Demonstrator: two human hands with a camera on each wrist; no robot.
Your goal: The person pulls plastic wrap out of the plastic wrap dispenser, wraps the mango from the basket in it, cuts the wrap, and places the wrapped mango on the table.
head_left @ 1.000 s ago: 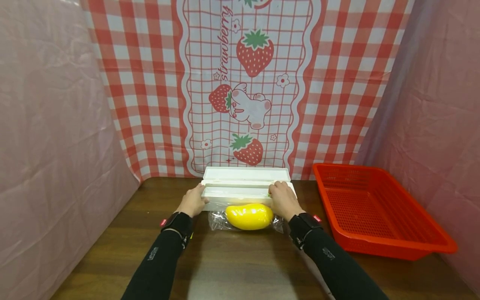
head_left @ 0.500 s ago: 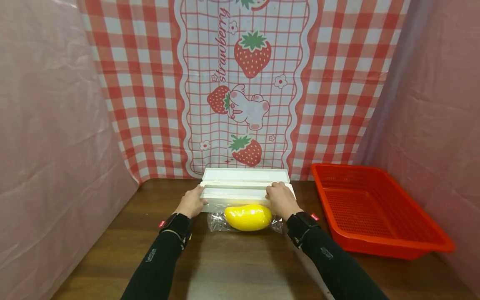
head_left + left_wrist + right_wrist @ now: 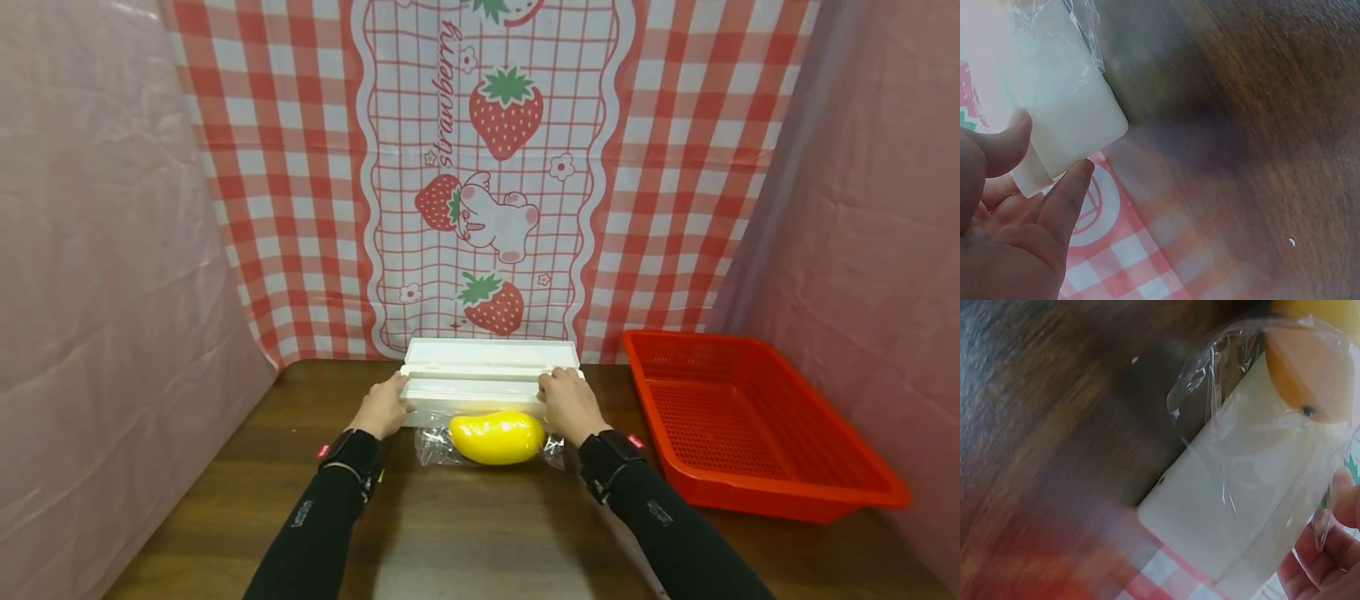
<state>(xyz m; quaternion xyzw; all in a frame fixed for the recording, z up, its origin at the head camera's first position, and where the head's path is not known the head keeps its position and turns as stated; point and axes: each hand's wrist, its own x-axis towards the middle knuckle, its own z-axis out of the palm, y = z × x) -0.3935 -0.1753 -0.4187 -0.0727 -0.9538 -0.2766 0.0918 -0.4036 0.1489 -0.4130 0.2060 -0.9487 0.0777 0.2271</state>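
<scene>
One long, smooth white box [image 3: 480, 372], lid [image 3: 491, 352] raised. Left hand [image 3: 381, 408] grips box's left end; right hand [image 3: 570, 406] pinches clear, crinkly film [image 3: 433, 447] by its right end. Glossy, rounded mango [image 3: 497, 437] in film, just before box. Red perforated basket [image 3: 780, 493] right of box, wood-grain surface [image 3: 465, 525].

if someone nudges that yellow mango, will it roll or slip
The yellow mango would probably rock or roll a little, as its sides are rounded. Its glossy look and the clear film at its ends suggest slipperiness. The film looks thin and crinkled, so likely floppy.
</scene>
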